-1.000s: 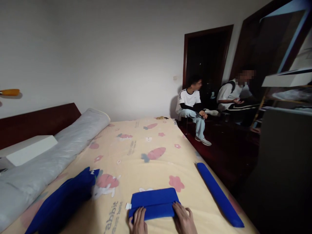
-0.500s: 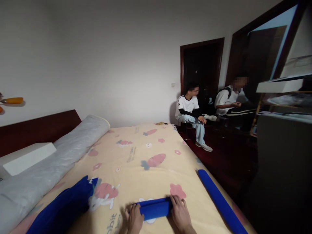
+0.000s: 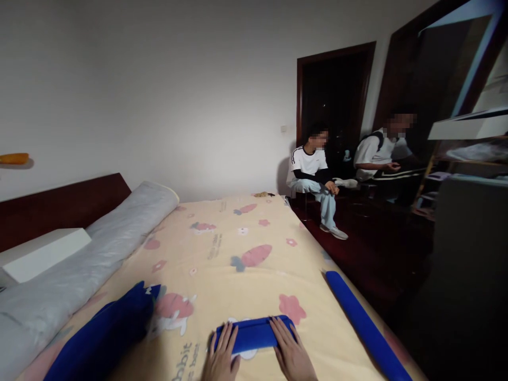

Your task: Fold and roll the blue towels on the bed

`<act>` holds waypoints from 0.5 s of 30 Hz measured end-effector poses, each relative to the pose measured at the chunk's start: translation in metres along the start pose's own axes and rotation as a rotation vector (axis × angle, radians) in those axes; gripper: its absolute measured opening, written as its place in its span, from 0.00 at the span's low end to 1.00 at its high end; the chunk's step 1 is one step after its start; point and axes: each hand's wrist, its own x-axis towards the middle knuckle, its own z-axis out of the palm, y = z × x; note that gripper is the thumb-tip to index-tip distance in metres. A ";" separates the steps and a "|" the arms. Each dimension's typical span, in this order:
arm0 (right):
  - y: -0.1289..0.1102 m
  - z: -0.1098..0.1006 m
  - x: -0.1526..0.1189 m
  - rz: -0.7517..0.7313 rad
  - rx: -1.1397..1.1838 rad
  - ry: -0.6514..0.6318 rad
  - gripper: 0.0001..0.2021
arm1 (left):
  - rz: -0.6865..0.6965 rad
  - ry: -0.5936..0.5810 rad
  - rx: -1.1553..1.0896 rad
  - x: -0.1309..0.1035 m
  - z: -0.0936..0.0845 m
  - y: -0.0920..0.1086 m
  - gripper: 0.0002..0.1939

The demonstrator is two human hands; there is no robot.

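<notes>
A folded blue cloth (image 3: 254, 337) lies on the patterned bedsheet in front of me, as a small flat rectangle. My left hand (image 3: 223, 352) rests on its left end with the fingers stretched out flat. Over its right end lies my right hand (image 3: 290, 346), fingers also extended and pressed down on the fabric. To the left is a loose heap of blue cloth (image 3: 107, 333), partly in shadow. A long, narrow folded blue cloth (image 3: 363, 323) runs along the bed's right edge.
The bedsheet (image 3: 214, 211) has rabbit and carrot prints. A grey rolled bundle (image 3: 119, 233) and a white box (image 3: 47, 254) lie along the left, by the dark headboard (image 3: 63, 203). Two people (image 3: 311, 169) sit beyond the bed. A dark cabinet (image 3: 472, 264) stands at right.
The fingers have gone from gripping the cloth's far edge to lying flat on it. The folded cloth now sits flatter. My view has shifted slightly.
</notes>
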 end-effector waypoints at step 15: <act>0.036 0.009 0.013 0.159 -0.115 -0.029 0.35 | -0.337 -0.020 0.074 0.012 -0.003 0.003 0.36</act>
